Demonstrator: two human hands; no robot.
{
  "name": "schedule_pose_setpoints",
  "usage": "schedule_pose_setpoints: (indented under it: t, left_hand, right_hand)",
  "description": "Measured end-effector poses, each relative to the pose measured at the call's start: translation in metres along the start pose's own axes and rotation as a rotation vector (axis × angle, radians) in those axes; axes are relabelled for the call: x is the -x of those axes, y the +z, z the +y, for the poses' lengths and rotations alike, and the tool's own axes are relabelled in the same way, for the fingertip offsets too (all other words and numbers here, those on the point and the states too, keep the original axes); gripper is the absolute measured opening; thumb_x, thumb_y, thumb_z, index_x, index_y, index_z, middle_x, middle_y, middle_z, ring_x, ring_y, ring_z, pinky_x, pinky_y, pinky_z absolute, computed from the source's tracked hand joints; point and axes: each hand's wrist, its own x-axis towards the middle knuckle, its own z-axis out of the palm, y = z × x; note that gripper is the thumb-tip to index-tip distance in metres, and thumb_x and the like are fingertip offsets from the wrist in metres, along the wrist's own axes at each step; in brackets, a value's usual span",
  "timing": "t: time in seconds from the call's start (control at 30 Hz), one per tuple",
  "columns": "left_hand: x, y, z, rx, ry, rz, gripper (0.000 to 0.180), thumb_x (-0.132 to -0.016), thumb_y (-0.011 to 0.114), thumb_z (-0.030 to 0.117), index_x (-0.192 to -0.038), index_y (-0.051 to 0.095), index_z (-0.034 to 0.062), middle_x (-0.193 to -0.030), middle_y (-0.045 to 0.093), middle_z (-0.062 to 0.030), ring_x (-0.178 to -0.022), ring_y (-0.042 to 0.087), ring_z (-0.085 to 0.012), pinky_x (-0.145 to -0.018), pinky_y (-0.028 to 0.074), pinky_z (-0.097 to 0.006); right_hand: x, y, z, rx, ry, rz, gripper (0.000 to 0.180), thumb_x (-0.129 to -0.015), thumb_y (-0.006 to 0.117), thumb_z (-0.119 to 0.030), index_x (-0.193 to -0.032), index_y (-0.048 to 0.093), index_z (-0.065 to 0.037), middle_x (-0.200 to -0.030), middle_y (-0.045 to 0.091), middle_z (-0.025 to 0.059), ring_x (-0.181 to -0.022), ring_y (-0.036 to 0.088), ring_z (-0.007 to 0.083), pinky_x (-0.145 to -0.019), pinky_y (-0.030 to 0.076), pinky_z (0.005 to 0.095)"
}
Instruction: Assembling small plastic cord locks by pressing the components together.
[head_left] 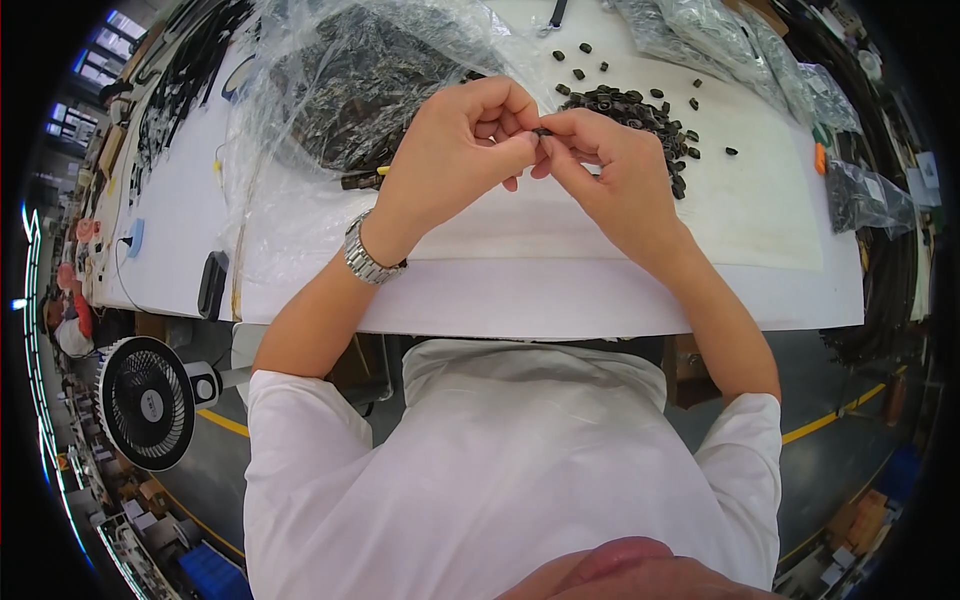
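Note:
My left hand point(455, 150), with a metal watch point(368, 250) on its wrist, and my right hand point(615, 175) meet above the table. Thumb and fingers of both pinch one small dark piece point(541, 132); its exact kind is too small to tell. Just beyond my right hand lies a heap of small dark loop-like pieces point(640, 112), with several loose ones around it. Behind my left hand spreads a large see-through plastic bag point(285, 110) with many dark items inside. A short dark strip point(358, 182) lies at the bag's near edge.
Several dark straps point(190, 70) lie at the far left of the white table point(560, 300). A black oblong object point(212, 285) rests near its front edge. Plastic packages point(700, 50) and an orange item point(820, 158) are at the right. A fan point(148, 403) stands below left.

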Motion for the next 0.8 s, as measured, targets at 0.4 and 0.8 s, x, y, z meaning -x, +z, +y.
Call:
schedule_pose_setpoints:
  t: [0.4, 0.8]
  left_hand:
    - [0.0, 0.018, -0.014, -0.367, 0.271, 0.262, 0.007, -0.092, 0.07, -0.001, -0.099, 0.07, -0.0019, -0.085, 0.075, -0.0062, -0.071, 0.072, -0.0095, -0.067, 0.059, -0.023]
    - [0.0, 0.01, -0.012, -0.574, 0.354, 0.233, 0.009, -0.088, 0.073, 0.001, -0.095, 0.068, 0.0001, -0.075, 0.069, -0.0051, -0.061, 0.064, -0.0076, -0.059, 0.054, -0.024]
  right_hand:
    - [0.0, 0.008, -0.001, -0.022, -0.005, 0.123, 0.014, -0.102, 0.065, -0.008, -0.108, 0.069, 0.004, -0.089, 0.077, 0.0152, -0.084, 0.079, 0.0233, -0.077, 0.062, 0.0331]
    - [0.001, 0.006, 0.002, 0.225, -0.158, 0.111, 0.015, -0.103, 0.062, -0.004, -0.115, 0.069, 0.0, -0.09, 0.077, 0.013, -0.084, 0.077, 0.026, -0.075, 0.058, 0.0342]
